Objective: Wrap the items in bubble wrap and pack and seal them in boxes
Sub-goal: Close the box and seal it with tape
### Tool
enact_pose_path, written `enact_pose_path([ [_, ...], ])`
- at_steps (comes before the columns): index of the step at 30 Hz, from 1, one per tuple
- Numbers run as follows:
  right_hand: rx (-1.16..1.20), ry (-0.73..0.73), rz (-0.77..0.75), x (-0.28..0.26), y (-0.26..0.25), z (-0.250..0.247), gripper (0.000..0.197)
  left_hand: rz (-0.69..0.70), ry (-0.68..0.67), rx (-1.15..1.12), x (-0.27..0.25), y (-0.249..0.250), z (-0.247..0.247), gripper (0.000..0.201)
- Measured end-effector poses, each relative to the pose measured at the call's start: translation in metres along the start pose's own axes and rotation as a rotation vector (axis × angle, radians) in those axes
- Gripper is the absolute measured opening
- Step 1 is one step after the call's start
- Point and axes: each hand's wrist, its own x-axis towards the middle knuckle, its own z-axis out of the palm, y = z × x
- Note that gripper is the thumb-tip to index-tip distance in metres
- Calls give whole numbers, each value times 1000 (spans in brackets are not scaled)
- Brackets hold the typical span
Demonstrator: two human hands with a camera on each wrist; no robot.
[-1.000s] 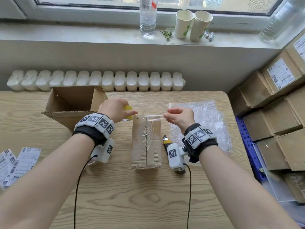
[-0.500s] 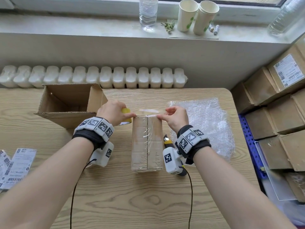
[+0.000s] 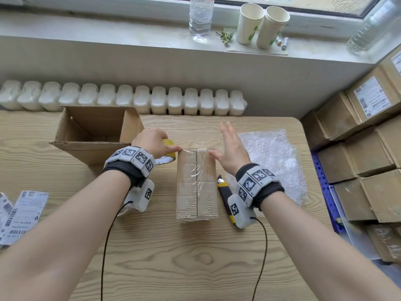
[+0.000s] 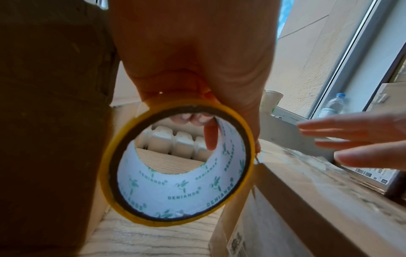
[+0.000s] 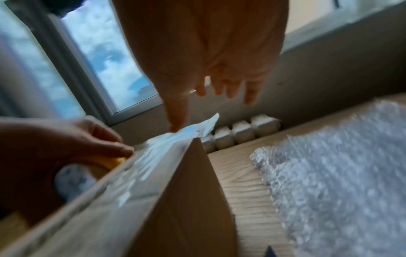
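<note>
Head view: high, looking forward and down over the wooden table [image 3: 195, 257] toward the radiator [image 3: 121, 98] and window sill. Left wrist view: low, close under the left hand [image 4: 193, 57], looking along it through the tape roll [image 4: 175, 189] toward the radiator. Right wrist view: low and blurred, close under the right hand [image 5: 208, 52]; both wrist views share the closed box [image 4: 307, 200] top, and each shows the opposite hand.

The right hand [image 3: 233, 148] has let go of the tape end; its fingers now spread above the box [image 3: 197, 183].
</note>
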Motion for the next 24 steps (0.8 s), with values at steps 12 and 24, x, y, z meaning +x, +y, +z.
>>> enact_pose_path([
  [12, -409, -352, -335, -25, -5, 38, 81, 80, -87, -170, -4, -6, -6, 12],
  [24, -445, -386, -353, -23, -1, 38, 83, 45, -213, 144, 7, -21, -6, 34],
])
